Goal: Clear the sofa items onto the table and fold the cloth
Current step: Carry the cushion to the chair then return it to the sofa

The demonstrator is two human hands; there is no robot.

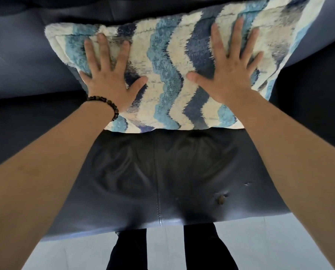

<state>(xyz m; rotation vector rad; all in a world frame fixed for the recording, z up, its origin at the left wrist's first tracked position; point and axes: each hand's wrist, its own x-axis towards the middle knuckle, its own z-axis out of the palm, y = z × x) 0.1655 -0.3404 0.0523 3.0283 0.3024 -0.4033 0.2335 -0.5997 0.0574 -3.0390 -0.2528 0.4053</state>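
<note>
— Where is the cushion?

— A blue-and-white wavy-striped cushion lies on the dark leather sofa, against the backrest.

— And the hands?

— Both press flat on it with fingers spread, gripping nothing: the left hand, a beaded bracelet at its wrist, near the cushion's left edge; the right hand toward its right. Dark trouser legs stand on the pale floor below the seat's front edge.

Looks like a home living rm: dark leather sofa fills centre of frame w/ stitched seat seam, a fluffy blue-and-white wavy cushion at top centre, pale tiled floor along bottom edge.
</note>
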